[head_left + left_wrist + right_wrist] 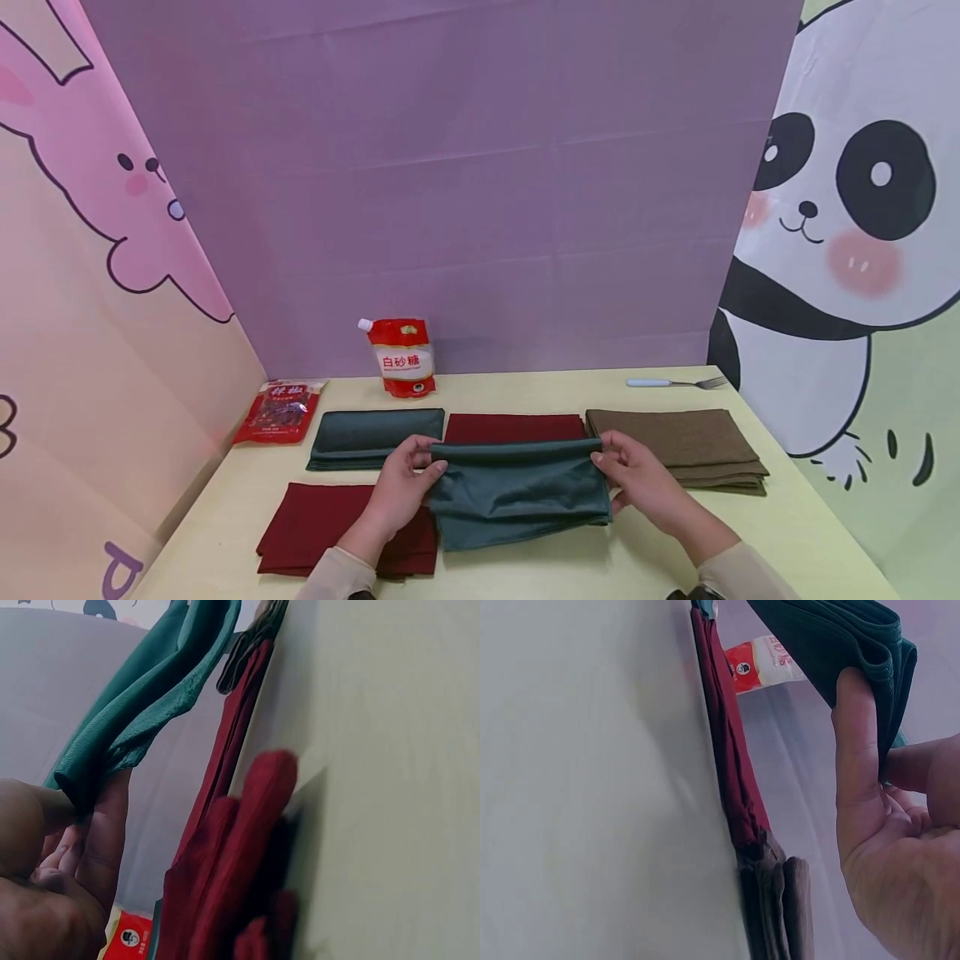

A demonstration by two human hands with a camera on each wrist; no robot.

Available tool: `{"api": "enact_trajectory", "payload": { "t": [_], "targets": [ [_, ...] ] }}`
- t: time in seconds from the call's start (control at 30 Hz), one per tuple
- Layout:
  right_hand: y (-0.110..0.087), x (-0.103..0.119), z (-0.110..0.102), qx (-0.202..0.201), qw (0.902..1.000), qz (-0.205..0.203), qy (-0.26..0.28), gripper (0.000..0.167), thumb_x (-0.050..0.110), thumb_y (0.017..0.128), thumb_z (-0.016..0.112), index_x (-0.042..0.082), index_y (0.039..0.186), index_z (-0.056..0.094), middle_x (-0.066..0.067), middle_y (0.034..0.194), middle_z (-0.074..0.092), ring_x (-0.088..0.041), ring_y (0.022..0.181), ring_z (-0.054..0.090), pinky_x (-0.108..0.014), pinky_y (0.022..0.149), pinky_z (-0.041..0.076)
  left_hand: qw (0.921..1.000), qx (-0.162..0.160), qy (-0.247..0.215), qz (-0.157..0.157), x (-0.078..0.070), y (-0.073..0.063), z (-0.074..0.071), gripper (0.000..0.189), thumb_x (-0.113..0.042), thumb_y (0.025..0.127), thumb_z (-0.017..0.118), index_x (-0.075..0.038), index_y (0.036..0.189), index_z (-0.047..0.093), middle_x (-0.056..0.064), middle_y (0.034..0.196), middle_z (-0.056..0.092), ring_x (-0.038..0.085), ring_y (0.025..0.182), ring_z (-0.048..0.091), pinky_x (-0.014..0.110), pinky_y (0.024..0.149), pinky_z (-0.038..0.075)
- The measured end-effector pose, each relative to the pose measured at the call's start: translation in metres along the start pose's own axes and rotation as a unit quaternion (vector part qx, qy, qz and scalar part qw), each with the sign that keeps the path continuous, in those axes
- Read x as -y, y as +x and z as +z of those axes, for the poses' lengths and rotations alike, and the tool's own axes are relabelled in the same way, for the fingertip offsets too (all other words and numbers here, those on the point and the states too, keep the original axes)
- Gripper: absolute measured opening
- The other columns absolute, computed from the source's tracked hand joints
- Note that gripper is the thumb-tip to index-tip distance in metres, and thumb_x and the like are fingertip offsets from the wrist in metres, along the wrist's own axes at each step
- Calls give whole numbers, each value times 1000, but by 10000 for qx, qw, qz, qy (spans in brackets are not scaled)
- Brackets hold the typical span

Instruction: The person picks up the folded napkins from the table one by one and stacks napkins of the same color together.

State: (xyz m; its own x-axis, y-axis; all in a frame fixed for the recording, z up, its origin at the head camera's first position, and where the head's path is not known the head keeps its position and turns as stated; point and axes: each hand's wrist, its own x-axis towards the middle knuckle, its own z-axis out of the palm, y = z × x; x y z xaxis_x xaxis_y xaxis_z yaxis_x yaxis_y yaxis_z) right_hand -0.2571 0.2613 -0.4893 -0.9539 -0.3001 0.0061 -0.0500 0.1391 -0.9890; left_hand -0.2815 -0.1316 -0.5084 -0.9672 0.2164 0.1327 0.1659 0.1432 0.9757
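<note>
Head: teal cloth [521,492] between grips [403,486] [645,482]

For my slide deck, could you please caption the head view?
Left hand and right hand pinch a folded teal cloth above a pale table bearing other folded cloths.

A rectangular dark teal cloth of smooth, faintly shiny fabric [521,492], folded into several layers, hangs raised above the pale yellow tabletop [795,542], its 2 ends pinched near the top by the left hand [401,487] and the right hand [637,479]. Its upper edge runs nearly level; soft creases ripple its face, and its lower edge dips towards the left hand
</note>
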Motion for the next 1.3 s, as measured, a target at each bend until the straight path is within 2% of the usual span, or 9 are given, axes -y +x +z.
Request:
{"api": "enact_trajectory", "payload": {
  "t": [0.3, 0.5, 0.77, 0.9, 1.07, 1.3],
  "targets": [
    [15, 4, 10, -18, 9999, -121, 66, 30, 20, 110, 56, -4, 123, 42, -12, 92, 66, -24, 71, 66, -39, 55, 60, 9998, -202, 28, -19, -3, 1, -15, 41, -15, 99, 75, -5, 135, 59, 14, 101, 70, 20, 68, 63, 34, 63, 60],
    [25, 8, 18, 80, 9997, -110, 211, 28, 19, 111, 55, -4, 120, 41, -10, 89, 63, -21, 67, 63, -38, 57, 60, 9993, -110, -162, -305, -2, 3, -27, 42, -16, 100, 73, -4, 137, 56, 13, 103, 70, 19, 71, 62, 34, 66, 59],
    [37, 12, 28, 86, 9999, -33, 146, 31, 20, 111, 55, -5, 124, 44, -16, 95, 68, -27, 72, 68, -39, 62, 62, 9966, -22, -512, -645, 0, 5, -46, 40, -13, 101, 72, -6, 137, 55, 12, 103, 68, 19, 71, 59, 33, 68, 58],
    [42, 14, 33, 85, 9999, 10, 125, 34, 21, 111, 55, -7, 129, 45, -17, 98, 69, -28, 75, 69, -37, 64, 62, 9959, 66, -534, -733, 1, 5, -55, 43, -12, 101, 70, -5, 140, 52, 12, 106, 68, 19, 75, 60, 35, 71, 59],
    [49, 16, 38, 112, 9998, 38, 134, 33, 21, 111, 54, -7, 125, 47, -17, 99, 68, -28, 74, 68, -35, 62, 61, 9949, 65, -592, -818, 5, 6, -66, 47, -15, 103, 69, -1, 143, 48, 10, 114, 69, 20, 79, 60, 35, 75, 58],
    [60, 18, 46, 158, 9995, 115, 267, 31, 20, 111, 54, -7, 126, 50, -17, 101, 70, -28, 76, 70, -37, 65, 62, 9937, -21, -683, -889, 11, 10, -76, 45, -15, 104, 67, -2, 143, 48, 8, 113, 67, 18, 79, 56, 32, 72, 56]
  ]
}}
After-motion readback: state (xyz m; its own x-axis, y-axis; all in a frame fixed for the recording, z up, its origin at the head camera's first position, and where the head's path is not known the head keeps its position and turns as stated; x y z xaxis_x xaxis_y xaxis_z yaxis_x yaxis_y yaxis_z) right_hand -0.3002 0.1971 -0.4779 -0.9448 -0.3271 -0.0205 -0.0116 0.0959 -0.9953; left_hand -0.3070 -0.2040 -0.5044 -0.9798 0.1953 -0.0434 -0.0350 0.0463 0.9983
